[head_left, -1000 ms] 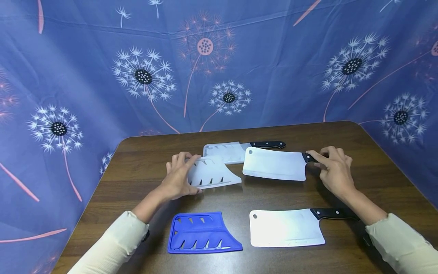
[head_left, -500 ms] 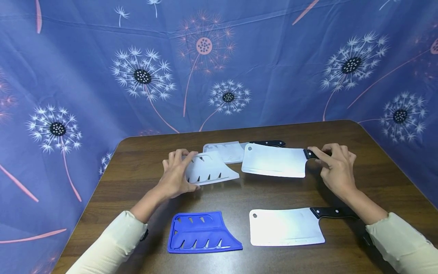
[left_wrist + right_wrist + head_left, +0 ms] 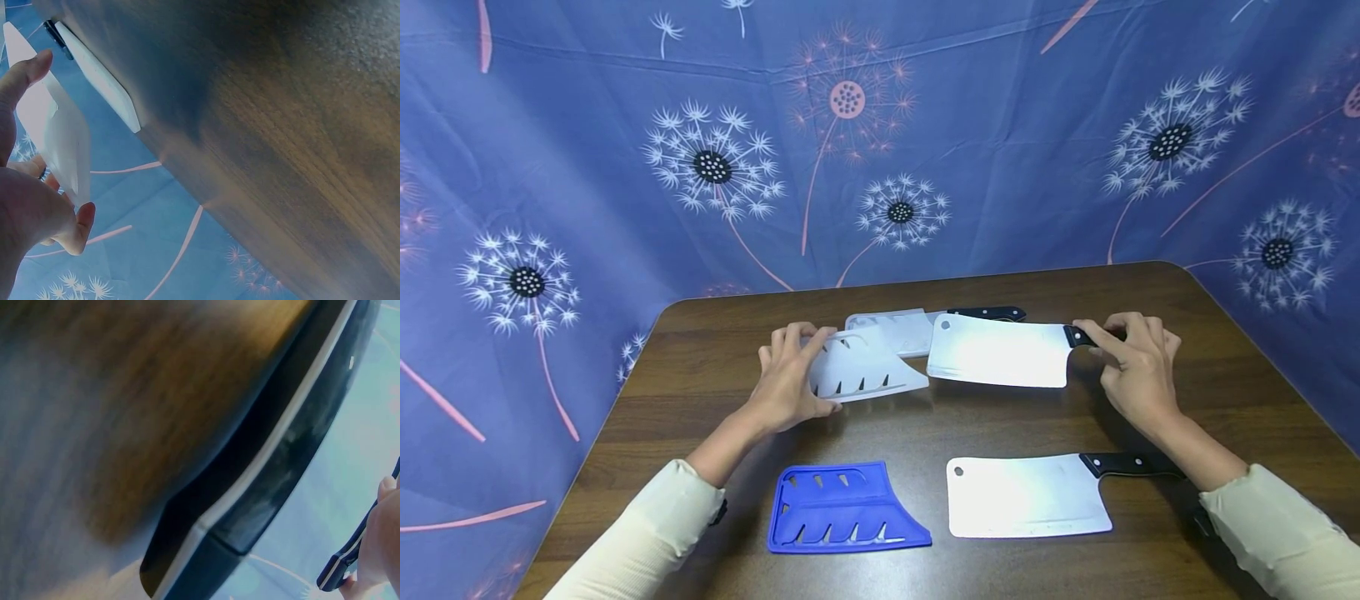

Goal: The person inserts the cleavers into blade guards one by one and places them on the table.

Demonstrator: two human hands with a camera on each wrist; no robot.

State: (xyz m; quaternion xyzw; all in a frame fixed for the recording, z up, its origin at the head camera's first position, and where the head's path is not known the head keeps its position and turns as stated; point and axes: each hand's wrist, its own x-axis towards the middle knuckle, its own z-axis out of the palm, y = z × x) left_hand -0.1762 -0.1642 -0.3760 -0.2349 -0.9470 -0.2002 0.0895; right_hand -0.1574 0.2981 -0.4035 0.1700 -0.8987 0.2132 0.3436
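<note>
My left hand (image 3: 786, 383) grips a white slotted blade cover (image 3: 868, 362) by its left end, thumb below and fingers above. The left wrist view shows the cover (image 3: 59, 134) raised off the table, between thumb and fingers. On the right, my right hand (image 3: 1141, 367) pinches the black handle of a cleaver (image 3: 996, 354), its broad blade pointing left toward the cover. Cover and blade lie close together; a narrow gap shows at the cover's lower tip. In the right wrist view, the held handle (image 3: 336, 570) is partly hidden by the hand.
Behind them lies another knife in a white cover (image 3: 898, 333), its black handle (image 3: 988, 314) to the right. Nearer the front are a blue slotted cover (image 3: 842, 510) and a second cleaver (image 3: 1026, 500) on the wooden table (image 3: 700, 367). A flowered blue cloth (image 3: 1000, 167) hangs behind.
Both hands have risen slightly away from me with the white cover and cleaver. In the last half second the cover has shifted a little right, and the blade slightly left.
</note>
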